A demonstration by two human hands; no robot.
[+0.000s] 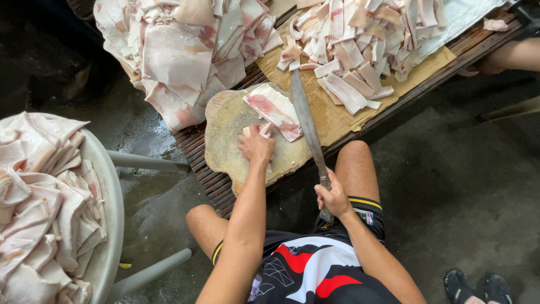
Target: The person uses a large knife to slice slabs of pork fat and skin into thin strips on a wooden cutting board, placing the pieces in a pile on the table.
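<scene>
A long knife (306,121) is gripped tight at the handle by the right hand (333,198), while a pork skin slab (274,110) on the round chopping board (225,126) is pinned under the closed left hand (256,146). Cut strips (360,39) are heaped beyond, and a white tub (109,208) is stuffed with more slabs.

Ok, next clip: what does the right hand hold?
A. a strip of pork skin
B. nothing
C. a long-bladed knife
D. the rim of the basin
C: the right hand grips the handle of a long knife whose blade reaches over the wooden cutting board.
</scene>
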